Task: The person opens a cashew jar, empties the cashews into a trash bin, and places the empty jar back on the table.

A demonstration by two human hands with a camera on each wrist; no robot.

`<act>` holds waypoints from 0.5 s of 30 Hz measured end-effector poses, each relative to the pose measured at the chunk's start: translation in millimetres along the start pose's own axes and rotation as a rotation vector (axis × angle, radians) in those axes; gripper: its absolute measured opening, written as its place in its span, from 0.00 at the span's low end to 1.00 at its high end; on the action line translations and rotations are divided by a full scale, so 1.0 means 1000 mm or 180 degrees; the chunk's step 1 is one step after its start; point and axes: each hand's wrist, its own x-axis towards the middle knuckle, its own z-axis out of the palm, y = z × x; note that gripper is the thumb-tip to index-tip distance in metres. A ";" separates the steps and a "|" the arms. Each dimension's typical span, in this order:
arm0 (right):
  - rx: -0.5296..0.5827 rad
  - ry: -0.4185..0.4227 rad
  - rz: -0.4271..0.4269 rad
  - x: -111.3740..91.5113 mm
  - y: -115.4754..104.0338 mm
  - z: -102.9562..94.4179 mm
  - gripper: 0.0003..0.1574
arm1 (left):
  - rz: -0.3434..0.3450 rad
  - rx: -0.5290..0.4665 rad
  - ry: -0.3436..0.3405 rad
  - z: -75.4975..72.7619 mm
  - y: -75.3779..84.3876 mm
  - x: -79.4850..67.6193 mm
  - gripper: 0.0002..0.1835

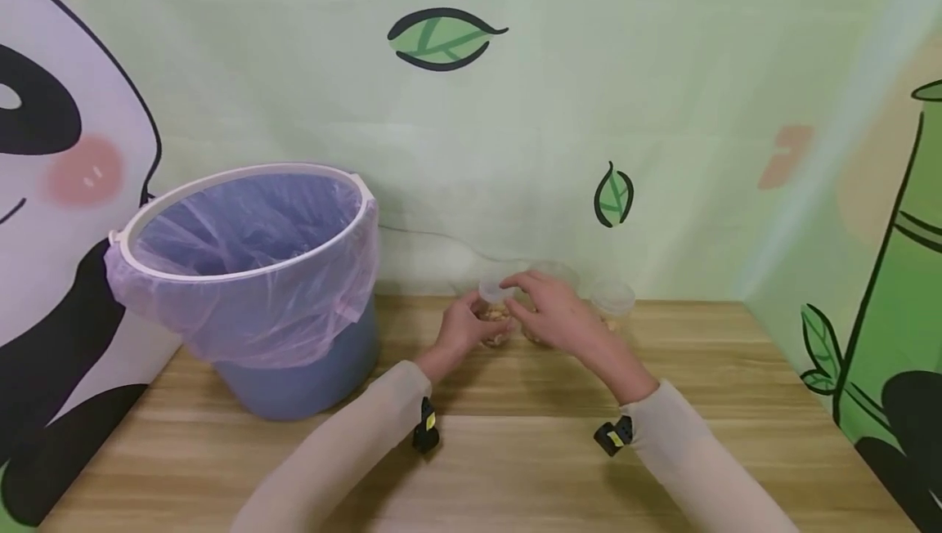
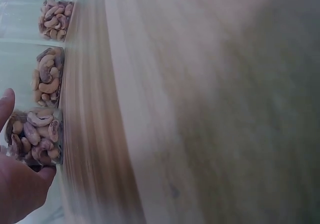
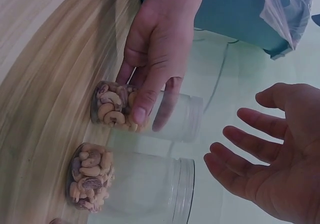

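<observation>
A clear jar with cashews in its bottom (image 1: 495,335) stands upright on the wooden table, and my left hand (image 1: 459,329) grips it between thumb and fingers. In the right wrist view the left thumb lies across the jar wall (image 3: 181,114), over the nuts. My right hand (image 1: 555,308) hovers beside that jar's top with fingers spread and loosely bent, holding nothing. A second cashew jar (image 3: 90,179) stands just to the right, mostly hidden behind the right hand in the head view. A third jar (image 1: 612,300) is farther right.
A blue bin (image 1: 294,390) with a white rim and a pinkish plastic liner (image 1: 243,324) stands on the left of the table (image 1: 515,468). A green printed backdrop (image 1: 515,149) rises right behind the jars, and a thin cord (image 1: 434,234) runs along it.
</observation>
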 end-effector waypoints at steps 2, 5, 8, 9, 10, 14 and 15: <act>0.0023 0.0028 -0.0016 0.003 -0.001 0.000 0.22 | 0.0015 0.0064 -0.0003 -0.002 0.002 0.000 0.28; 0.0042 0.0075 -0.0027 0.008 -0.001 -0.001 0.22 | 0.0005 0.0169 -0.0043 -0.004 0.003 -0.003 0.29; 0.0054 0.0085 -0.0005 0.012 -0.001 0.000 0.24 | -0.0047 0.0221 -0.0064 -0.004 0.004 -0.007 0.30; 0.0056 0.0080 0.0007 0.014 -0.002 0.000 0.25 | -0.0064 0.0233 -0.0066 -0.004 0.004 -0.009 0.30; 0.0055 0.0076 0.0025 0.016 -0.003 0.001 0.26 | -0.0063 0.0237 -0.0069 -0.004 0.004 -0.010 0.31; 0.0071 0.0020 0.0132 0.025 -0.007 0.003 0.29 | -0.0043 0.0205 -0.0085 -0.002 0.005 -0.014 0.33; 0.0054 0.0009 0.0164 0.027 -0.007 0.004 0.30 | -0.0064 0.0182 -0.0088 -0.002 0.004 -0.015 0.33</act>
